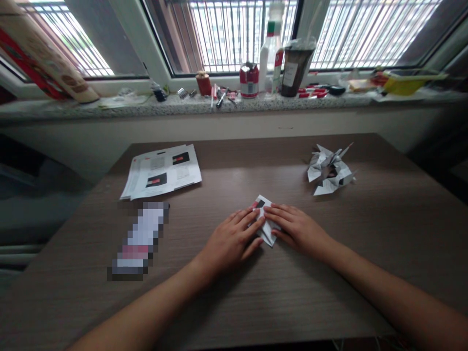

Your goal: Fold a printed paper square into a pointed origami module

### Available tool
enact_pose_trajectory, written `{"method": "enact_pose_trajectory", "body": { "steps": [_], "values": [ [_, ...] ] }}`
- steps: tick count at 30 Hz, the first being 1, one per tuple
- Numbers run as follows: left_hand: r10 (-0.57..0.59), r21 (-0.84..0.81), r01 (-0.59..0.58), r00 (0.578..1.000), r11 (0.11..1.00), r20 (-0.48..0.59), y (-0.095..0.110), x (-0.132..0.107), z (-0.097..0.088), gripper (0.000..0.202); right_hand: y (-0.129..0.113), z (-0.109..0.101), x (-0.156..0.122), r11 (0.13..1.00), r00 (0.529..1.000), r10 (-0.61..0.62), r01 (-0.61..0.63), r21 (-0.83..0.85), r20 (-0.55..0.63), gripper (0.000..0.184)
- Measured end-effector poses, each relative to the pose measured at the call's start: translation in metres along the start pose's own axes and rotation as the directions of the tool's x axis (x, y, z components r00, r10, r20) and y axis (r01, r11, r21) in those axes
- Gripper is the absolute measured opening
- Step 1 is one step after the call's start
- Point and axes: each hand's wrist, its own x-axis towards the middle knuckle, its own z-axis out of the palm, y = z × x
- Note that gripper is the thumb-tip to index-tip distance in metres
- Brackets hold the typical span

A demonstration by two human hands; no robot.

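A small piece of folded paper (269, 235), white with a black and red printed patch near its far corner, lies on the table in front of me. My left hand (236, 239) rests on its left side, fingers stretched out and lying flat. From the right, my right hand (294, 226) presses on the same paper with its fingers extended. The fingertips of both hands come close together over the middle, and they hide part of the folds. Neither hand is wrapped around anything.
Printed sheets (164, 170) are stacked at the back left of the brown table (234, 302). Nearer lies a pixelated phone-shaped object (141, 239). Several folded paper pieces (334, 170) sit at the back right. A can (249, 80), bottle (268, 53) and lidded cup (294, 68) line the windowsill.
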Motion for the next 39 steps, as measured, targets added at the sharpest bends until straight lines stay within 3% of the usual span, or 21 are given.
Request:
{"method": "enact_pose_trajectory", "body": {
  "steps": [18,25,39],
  "values": [
    [-0.005,-0.017,0.005,1.000,1.000,-0.005,-0.002,0.002,0.001,0.051,0.003,0.000,-0.001,0.997,0.998,0.058,-0.057,0.053,-0.027,0.048],
    [0.000,-0.015,0.000,1.000,1.000,0.002,-0.001,0.003,-0.001,0.049,0.007,-0.003,0.002,0.998,0.998,0.057,-0.058,0.024,0.015,0.042],
    [0.002,-0.008,-0.002,1.000,1.000,-0.012,-0.002,0.000,0.001,0.049,0.006,-0.002,0.015,0.973,0.999,-0.026,0.036,-0.226,0.046,0.040]
  ]
}}
